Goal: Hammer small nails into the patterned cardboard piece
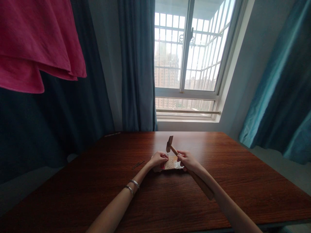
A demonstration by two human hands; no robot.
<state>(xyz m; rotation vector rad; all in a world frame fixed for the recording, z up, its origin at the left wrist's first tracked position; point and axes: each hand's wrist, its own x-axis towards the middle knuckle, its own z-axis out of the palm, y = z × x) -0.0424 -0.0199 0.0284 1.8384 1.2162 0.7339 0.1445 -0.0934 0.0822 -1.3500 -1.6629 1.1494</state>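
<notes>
My right hand is wrapped round the wooden handle of a hammer, whose metal head is raised above the table, pointing away from me. My left hand is closed in a pinch at the left end of a small block with a patterned, dotted top. Several thin, upright nails show at its fingertips; the one between the fingers is mostly hidden. Further left, a few loose nails lie on the table.
The block rests on a dark reddish-brown wooden table. A thin strip lies by its far left edge. Behind are a barred window and blue curtains. A pink cloth hangs at the upper left.
</notes>
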